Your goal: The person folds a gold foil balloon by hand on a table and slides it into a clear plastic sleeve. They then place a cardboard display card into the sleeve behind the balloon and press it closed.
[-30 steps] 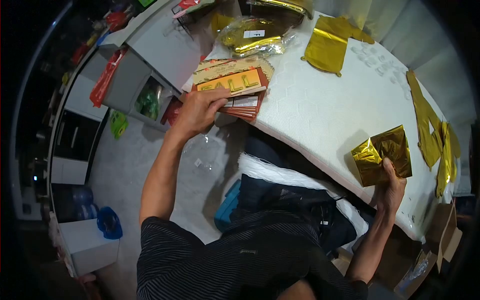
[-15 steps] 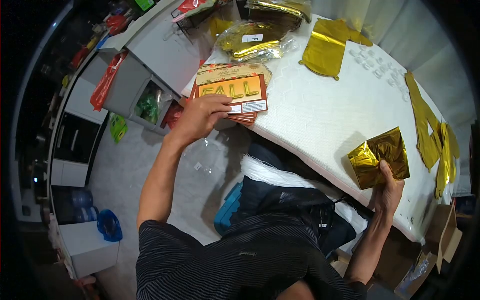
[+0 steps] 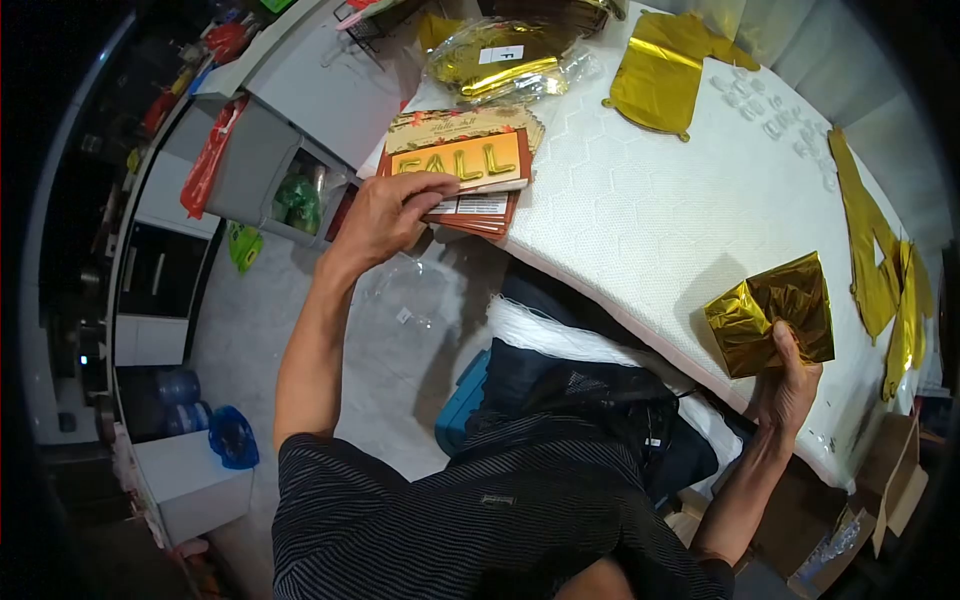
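My left hand [image 3: 385, 222] pinches the lower edge of the top card [image 3: 470, 160], which reads FALL and is slightly raised from the stack of similar cards [image 3: 490, 226] beneath it. Behind the stack lie patterned cards [image 3: 450, 122] with leaves on them. On the right, my right hand [image 3: 790, 385] is closed on a folded gold foil piece [image 3: 765, 310], thumb on top, above the edge of the white table surface [image 3: 600, 220].
Plastic-wrapped gold foil [image 3: 490, 70] lies behind the cards. A flat gold balloon [image 3: 660, 75], clear small pieces [image 3: 765, 112] and more gold balloons [image 3: 865, 240] are spread farther right. Cardboard boxes [image 3: 890, 470] stand at the lower right.
The lower edge of the FALL card has lifted, showing the card beneath. My left hand has shifted slightly left. The gold foil piece and my right hand appear slightly farther right as the view moved.
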Demonstrator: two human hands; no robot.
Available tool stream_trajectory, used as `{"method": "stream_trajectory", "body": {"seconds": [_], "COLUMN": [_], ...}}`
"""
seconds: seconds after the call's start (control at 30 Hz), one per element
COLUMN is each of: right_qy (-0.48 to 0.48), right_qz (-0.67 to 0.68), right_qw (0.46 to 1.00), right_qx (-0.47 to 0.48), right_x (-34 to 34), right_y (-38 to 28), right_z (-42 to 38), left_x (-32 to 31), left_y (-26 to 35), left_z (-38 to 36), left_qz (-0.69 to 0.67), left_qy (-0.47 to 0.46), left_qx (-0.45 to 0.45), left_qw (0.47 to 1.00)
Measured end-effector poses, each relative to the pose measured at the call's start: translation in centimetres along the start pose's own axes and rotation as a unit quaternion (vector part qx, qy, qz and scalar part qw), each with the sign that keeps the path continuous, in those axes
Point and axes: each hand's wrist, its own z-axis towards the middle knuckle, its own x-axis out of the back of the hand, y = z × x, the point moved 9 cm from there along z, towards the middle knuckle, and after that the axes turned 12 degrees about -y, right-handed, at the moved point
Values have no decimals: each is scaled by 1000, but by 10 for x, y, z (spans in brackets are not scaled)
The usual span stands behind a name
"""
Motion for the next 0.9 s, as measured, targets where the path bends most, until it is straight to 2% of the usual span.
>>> {"method": "stream_trajectory", "body": {"seconds": [0.1,0.17,0.2,0.27,0.3,0.37,0.4,0.47,0.5,0.53,0.6,0.67,0.7,0.77,0.8,0.83,0.87,0.9], "right_qy": [1,6,11,-6,-4,5,11,11,25,38,69,84,100,117,115,117,130,117], "right_qz": [-1,-22,-19,-8,-4,8,13,46,45,55,62,57,68,66,70,75,78,86], "right_qw": [1000,1000,1000,1000,1000,1000,1000,998,998,996,992,989,986,983,983,983,982,983], "right_qx": [14,-7,-2,17,22,17,22,38,40,60,84,110,115,122,127,117,114,115], "right_x": [-1,1,1,-4,-3,-1,2,12,19,25,39,47,49,47,53,53,53,53], "right_y": [-2,-1,-2,-4,-4,-2,-3,-5,-5,-8,-12,-15,-10,6,14,23,30,36], "right_z": [1,-1,0,0,0,-1,-2,-5,-8,-11,-17,-22,-22,-17,-16,-15,-14,-11], "left_x": [8,34,41,81,88,103,102,86,66,48,-16,-77,-91,-132,-137,-108,-97,-95], "left_y": [3,27,38,61,74,76,83,76,73,70,50,61,63,52,53,69,98,109], "left_z": [3,-3,1,-16,-14,-17,-13,10,25,39,77,99,104,113,120,131,135,150], "left_qz": [30,171,172,149,153,-80,-79,-304,-386,-394,-470,-532,-536,-463,-459,-186,102,82], "left_qy": [35,180,180,325,325,386,382,326,310,295,165,149,129,13,-4,-11,-12,-21], "left_qx": [18,-48,-55,-24,-29,-62,-70,-78,-49,-55,-15,26,22,150,148,36,-85,-95], "left_qw": [999,968,967,934,933,917,918,892,867,869,867,833,834,874,876,982,991,992]}}
